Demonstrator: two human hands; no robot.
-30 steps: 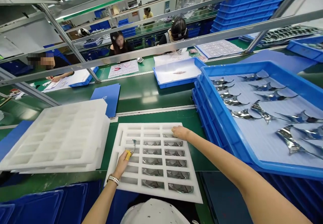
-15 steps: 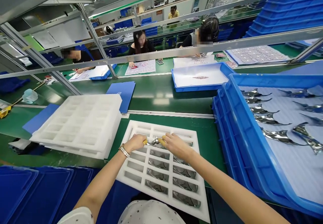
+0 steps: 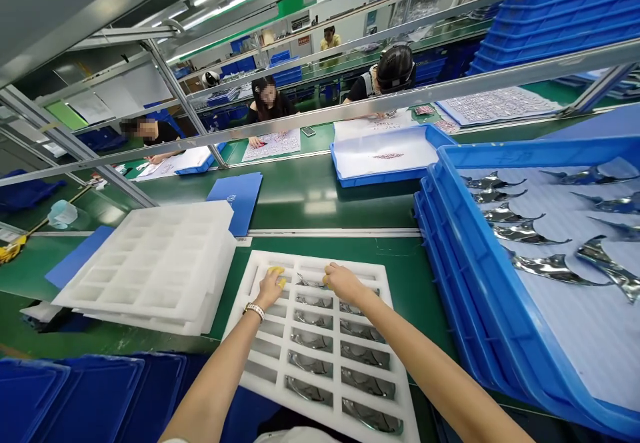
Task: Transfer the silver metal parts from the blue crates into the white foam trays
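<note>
A white foam tray (image 3: 310, 261) with rows of slots lies in front of me on the green belt. Most of its middle and right slots hold curved shiny metal parts (image 3: 313, 340). My left hand (image 3: 269, 290), with yellow finger cots and a wrist bracelet, and my right hand (image 3: 343, 282) meet at the tray's far end. Both pinch the ends of one metal part (image 3: 310, 283) lying across an upper slot. The fingers are closed on it.
A stack of empty foam trays (image 3: 150, 263) sits to the left. A big blue bin (image 3: 450, 230) of loose metal parts (image 3: 545, 266) stands at the right. Blue bins (image 3: 75, 396) are at the near left. Other people work across the belt behind metal frame bars (image 3: 350, 106).
My left hand brought a metal part up from the tray's left side. My right hand joined it, and the part now sits low in an upper slot between both hands.
</note>
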